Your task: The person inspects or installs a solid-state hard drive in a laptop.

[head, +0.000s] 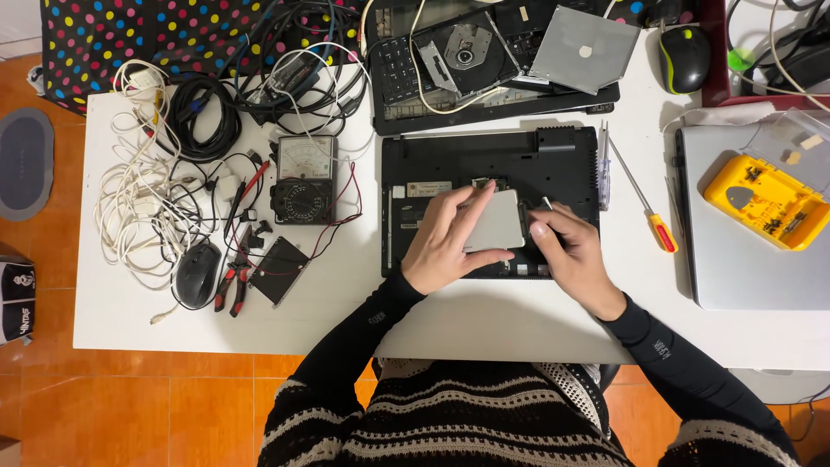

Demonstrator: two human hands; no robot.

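At the near middle of the white table (pixel 484 320), over an upturned black laptop base (pixel 488 173), both hands meet on a flat silver drive (pixel 497 223). The left hand (pixel 445 238) is clamped on the drive's left edge, thumb under its near side and fingers across the top, holding it tilted just above the laptop's bay. The right hand (pixel 575 255) sits just right of the drive, fingers curled together at its right edge; whether they pinch anything I cannot tell. Right of the laptop lies a red-handled screwdriver (pixel 650 212). Far left rest an analogue multimeter (pixel 304 180), pliers (pixel 232 285) and a black mouse (pixel 197 274).
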